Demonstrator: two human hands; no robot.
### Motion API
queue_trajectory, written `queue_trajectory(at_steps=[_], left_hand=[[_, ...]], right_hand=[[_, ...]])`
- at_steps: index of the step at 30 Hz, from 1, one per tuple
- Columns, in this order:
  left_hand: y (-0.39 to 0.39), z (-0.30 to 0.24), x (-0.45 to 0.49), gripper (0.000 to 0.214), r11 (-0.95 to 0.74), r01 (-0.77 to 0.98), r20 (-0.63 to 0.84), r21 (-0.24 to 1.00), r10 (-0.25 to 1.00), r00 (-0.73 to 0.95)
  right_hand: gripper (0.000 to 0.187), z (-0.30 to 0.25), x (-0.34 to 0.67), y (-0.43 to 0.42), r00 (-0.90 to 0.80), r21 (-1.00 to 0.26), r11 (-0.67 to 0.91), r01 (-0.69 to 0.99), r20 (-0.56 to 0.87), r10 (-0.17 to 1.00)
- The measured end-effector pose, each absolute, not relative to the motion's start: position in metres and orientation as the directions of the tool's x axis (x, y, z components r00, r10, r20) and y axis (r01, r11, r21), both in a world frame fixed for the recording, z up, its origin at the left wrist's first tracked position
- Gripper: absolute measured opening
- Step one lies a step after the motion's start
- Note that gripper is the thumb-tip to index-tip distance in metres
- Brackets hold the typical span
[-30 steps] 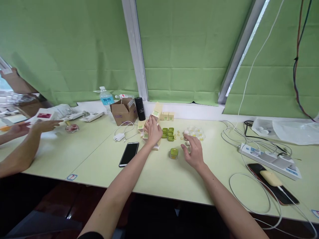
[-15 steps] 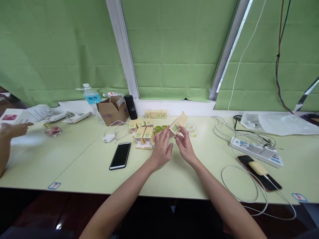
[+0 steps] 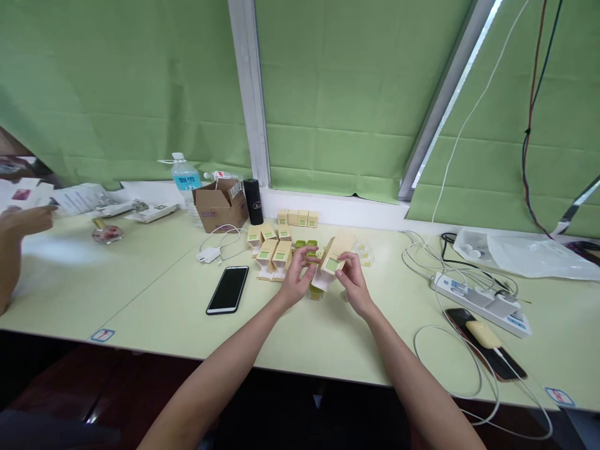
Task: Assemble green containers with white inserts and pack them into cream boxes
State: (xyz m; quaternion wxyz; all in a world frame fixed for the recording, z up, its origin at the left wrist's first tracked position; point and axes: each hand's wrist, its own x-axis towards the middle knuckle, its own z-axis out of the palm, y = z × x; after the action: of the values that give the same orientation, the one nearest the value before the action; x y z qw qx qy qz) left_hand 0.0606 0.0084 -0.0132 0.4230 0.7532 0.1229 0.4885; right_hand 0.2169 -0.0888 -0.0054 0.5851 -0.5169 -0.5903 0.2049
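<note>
Hands first: the left hand [image 3: 296, 280] is half-open, its fingers loosely curled and the thumb apart, just beside the left edge of a cream box [image 3: 344, 244]; whether the fingertips touch it, I cannot tell. To its right, the right hand [image 3: 357, 286] pinches that box between thumb and fingers at its near right corner, close to the green square on its face. The box is tilted above the counter [image 3: 159, 312], a white flap hanging from its near end.

At the far left, a co-worker's hand [image 3: 30, 222] is raised beside a white item with a dark red patch. Farther right lies a black-screened phone [image 3: 227, 290], with a white charger [image 3: 209, 254] behind it. Next comes a cluster of cream boxes [image 3: 265, 251], with a row of small cream boxes [image 3: 298, 218] standing behind by the wall. Green containers [image 3: 305, 243] sit behind the left hand; a clear container [image 3: 315, 294] is partly hidden below the held box. Past the right hand are a clear tray [image 3: 364, 254] and a white power strip [image 3: 479, 302].
</note>
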Motion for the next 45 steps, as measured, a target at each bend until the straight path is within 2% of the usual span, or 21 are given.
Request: queue_trajectory(at_steps=[3,8,15,18,23,29,34,38,41,45], left_hand=[[0.01,-0.015,0.06,0.039,-0.558,-0.204,0.564,0.804,0.611,0.556],[0.007,-0.016,0.057,0.032,-0.605,-0.103,0.533,0.789,0.592,0.605],[0.007,-0.014,0.057,0.029,-0.628,-0.051,0.561,0.776,0.652,0.51],[0.011,-0.015,0.054,0.033,-0.621,-0.067,0.551,0.781,0.635,0.541],[0.012,-0.018,0.052,0.049,-0.623,-0.137,0.559,0.77,0.555,0.616],[0.005,-0.016,0.056,0.039,-0.636,-0.086,0.575,0.767,0.62,0.533],[0.006,-0.013,0.053,0.038,-0.606,-0.096,0.541,0.79,0.616,0.573],[0.011,-0.01,0.049,0.056,-0.521,-0.191,0.49,0.832,0.528,0.694],[0.014,-0.009,0.048,0.071,-0.491,-0.282,0.514,0.824,0.439,0.737],[0.014,-0.013,0.051,0.082,-0.528,-0.278,0.535,0.802,0.43,0.727]], right_hand=[[0.03,-0.005,0.218,-0.09,0.128,-0.845,0.388,0.368,0.46,0.879],[0.033,-0.003,0.221,-0.095,0.119,-0.84,0.34,0.424,0.424,0.898],[0.062,0.007,0.225,-0.097,-0.06,-0.885,0.434,0.17,0.43,0.901],[0.071,0.007,0.227,-0.096,-0.024,-0.894,0.41,0.183,0.413,0.911],[0.064,0.001,0.228,-0.093,0.053,-0.897,0.401,0.187,0.417,0.908],[0.058,-0.007,0.222,-0.087,0.09,-0.9,0.399,0.175,0.418,0.904],[0.062,-0.007,0.223,-0.086,0.116,-0.912,0.368,0.181,0.392,0.913],[0.066,-0.004,0.227,-0.086,0.139,-0.924,0.364,0.115,0.378,0.915],[0.067,-0.003,0.23,-0.087,0.181,-0.932,0.354,0.08,0.363,0.914],[0.069,-0.004,0.229,-0.086,0.212,-0.934,0.353,0.059,0.358,0.909]])
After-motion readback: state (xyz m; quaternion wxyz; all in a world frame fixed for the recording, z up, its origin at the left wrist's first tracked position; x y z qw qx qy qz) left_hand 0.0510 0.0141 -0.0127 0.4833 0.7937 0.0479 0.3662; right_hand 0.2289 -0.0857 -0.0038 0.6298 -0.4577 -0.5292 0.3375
